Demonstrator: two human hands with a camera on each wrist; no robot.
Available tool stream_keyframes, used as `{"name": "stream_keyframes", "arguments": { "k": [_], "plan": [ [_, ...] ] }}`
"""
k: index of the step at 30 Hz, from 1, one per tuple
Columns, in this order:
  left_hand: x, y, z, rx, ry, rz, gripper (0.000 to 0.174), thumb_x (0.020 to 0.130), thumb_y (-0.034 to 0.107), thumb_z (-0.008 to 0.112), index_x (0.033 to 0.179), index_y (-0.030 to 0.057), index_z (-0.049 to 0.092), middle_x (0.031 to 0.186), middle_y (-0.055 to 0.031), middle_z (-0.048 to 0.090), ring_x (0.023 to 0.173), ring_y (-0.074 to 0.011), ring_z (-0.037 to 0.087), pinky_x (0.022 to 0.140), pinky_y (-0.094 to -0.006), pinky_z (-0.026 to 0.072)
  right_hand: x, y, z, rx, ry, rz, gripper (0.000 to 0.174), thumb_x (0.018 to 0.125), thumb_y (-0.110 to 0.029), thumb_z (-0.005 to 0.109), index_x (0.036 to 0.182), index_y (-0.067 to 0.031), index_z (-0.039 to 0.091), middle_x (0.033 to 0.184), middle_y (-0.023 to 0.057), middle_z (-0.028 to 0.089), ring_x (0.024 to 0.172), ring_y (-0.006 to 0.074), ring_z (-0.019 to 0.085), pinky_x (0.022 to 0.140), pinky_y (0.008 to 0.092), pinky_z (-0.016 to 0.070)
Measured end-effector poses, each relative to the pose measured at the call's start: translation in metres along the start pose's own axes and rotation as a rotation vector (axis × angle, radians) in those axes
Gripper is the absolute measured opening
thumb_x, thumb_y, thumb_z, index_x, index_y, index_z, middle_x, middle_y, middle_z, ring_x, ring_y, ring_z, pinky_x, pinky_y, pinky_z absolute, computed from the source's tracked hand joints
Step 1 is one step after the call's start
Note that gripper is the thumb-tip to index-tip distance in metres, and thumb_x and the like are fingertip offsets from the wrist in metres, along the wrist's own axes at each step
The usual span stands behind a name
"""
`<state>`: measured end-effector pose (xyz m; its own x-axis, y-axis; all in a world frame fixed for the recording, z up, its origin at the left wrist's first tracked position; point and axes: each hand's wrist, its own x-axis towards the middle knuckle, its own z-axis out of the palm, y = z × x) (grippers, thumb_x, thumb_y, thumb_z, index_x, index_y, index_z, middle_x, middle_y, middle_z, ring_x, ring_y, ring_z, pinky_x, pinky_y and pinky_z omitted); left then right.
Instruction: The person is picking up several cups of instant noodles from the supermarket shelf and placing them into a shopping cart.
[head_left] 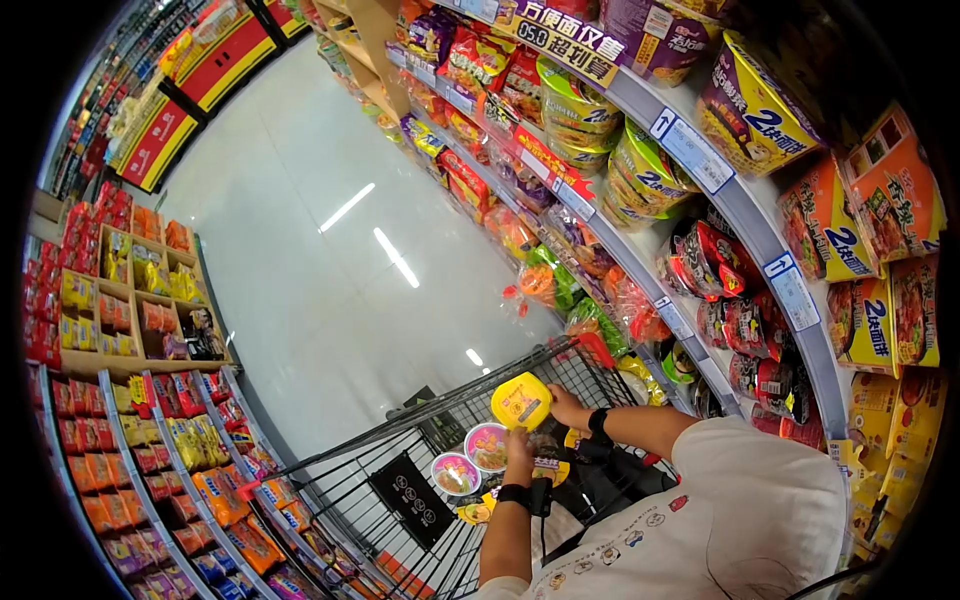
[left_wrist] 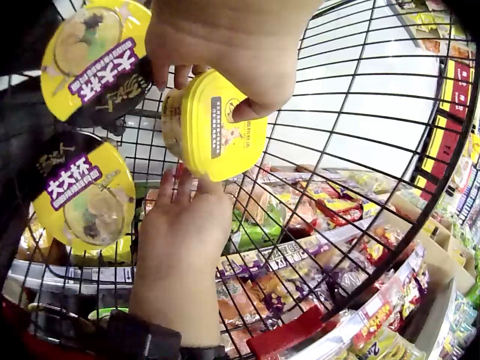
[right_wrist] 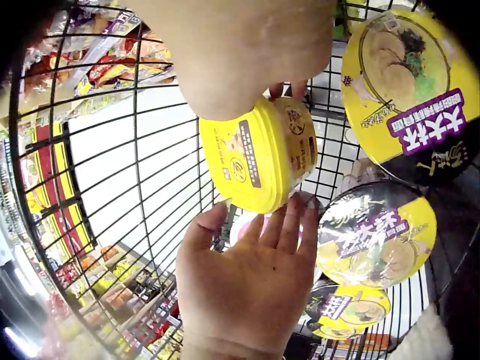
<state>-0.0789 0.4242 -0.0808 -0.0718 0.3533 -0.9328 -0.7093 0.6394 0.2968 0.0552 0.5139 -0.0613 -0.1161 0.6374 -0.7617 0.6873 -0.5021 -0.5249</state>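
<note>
A square yellow tub (head_left: 521, 401) with a rounded lid is held between both hands above a shopping cart. The left hand (head_left: 519, 455) grips its near side; in the left wrist view that hand (left_wrist: 232, 52) has its thumb over the lid (left_wrist: 232, 135) and fingers round the side. From the opposite side the right hand (head_left: 569, 411) holds the tub, its fingers partly hidden behind it in the right wrist view, where the hand (right_wrist: 247, 52) fills the top. Large yellow-and-black bowls (right_wrist: 397, 75) lie in the cart close by.
Two pink-rimmed round cups (head_left: 487, 446) and a black panel (head_left: 411, 501) are at the wire cart (head_left: 340, 480). Shelves of noodle bowls (head_left: 760, 110) rise on the right, and snack racks (head_left: 130, 290) stand left across the pale aisle floor (head_left: 290, 200).
</note>
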Motion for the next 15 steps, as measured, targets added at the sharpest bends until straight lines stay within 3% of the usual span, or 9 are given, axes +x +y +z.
{"name": "stream_keyframes", "arguments": {
  "k": [5, 8, 9, 12, 15],
  "plan": [
    [-0.021, -0.001, 0.001, -0.006, -0.032, -0.002, 0.055, 0.079, 0.025, 0.054, 0.127, 0.0079, 0.032, 0.131, -0.0092, 0.034, 0.119, -0.0279, 0.034, 0.095, -0.0429, 0.0320, -0.007, 0.015, 0.009, 0.067, 0.009, 0.018, 0.033, 0.084, -0.021, 0.052, 0.112, -0.0038, 0.049, 0.106, 0.0151, 0.058, 0.096, 0.0294, 0.057, 0.080, 0.0361, 0.0445],
    [-0.044, 0.007, -0.005, 0.008, -0.078, 0.033, 0.056, 0.080, 0.025, 0.053, 0.129, 0.0058, 0.031, 0.140, -0.0077, 0.027, 0.125, -0.0273, 0.031, 0.099, -0.0430, 0.0288, -0.013, 0.025, 0.009, 0.057, 0.028, -0.041, 0.034, 0.085, -0.019, 0.048, 0.115, -0.0031, 0.048, 0.104, 0.0146, 0.059, 0.091, 0.0284, 0.059, 0.078, 0.0373, 0.0451],
    [-0.037, 0.005, -0.017, -0.005, -0.127, 0.057, 0.052, 0.083, 0.026, 0.049, 0.128, 0.0053, 0.034, 0.138, -0.0060, 0.031, 0.124, -0.0248, 0.032, 0.100, -0.0417, 0.0283, -0.025, 0.014, 0.003, 0.111, 0.011, -0.004, 0.036, 0.085, -0.018, 0.048, 0.117, -0.0025, 0.047, 0.105, 0.0150, 0.059, 0.092, 0.0279, 0.059, 0.078, 0.0369, 0.0452],
    [-0.046, 0.004, -0.040, -0.229, -0.017, 0.132, 0.047, 0.085, 0.029, 0.046, 0.124, 0.0040, 0.038, 0.129, -0.0059, 0.039, 0.119, -0.0231, 0.037, 0.098, -0.0397, 0.0303, -0.060, -0.011, -0.008, 0.213, 0.060, -0.035, 0.040, 0.083, -0.012, 0.045, 0.121, 0.0008, 0.046, 0.115, 0.0151, 0.054, 0.101, 0.0262, 0.054, 0.083, 0.0324, 0.0421],
    [-0.074, 0.012, -0.059, -0.394, -0.002, 0.196, 0.053, 0.085, 0.028, 0.044, 0.130, 0.0032, 0.030, 0.136, -0.0077, 0.033, 0.124, -0.0234, 0.036, 0.098, -0.0392, 0.0340, -0.079, -0.016, -0.008, 0.366, 0.022, -0.067, 0.040, 0.085, -0.016, 0.048, 0.121, 0.0008, 0.047, 0.112, 0.0124, 0.055, 0.095, 0.0214, 0.054, 0.077, 0.0301, 0.0439]
  ]
}}
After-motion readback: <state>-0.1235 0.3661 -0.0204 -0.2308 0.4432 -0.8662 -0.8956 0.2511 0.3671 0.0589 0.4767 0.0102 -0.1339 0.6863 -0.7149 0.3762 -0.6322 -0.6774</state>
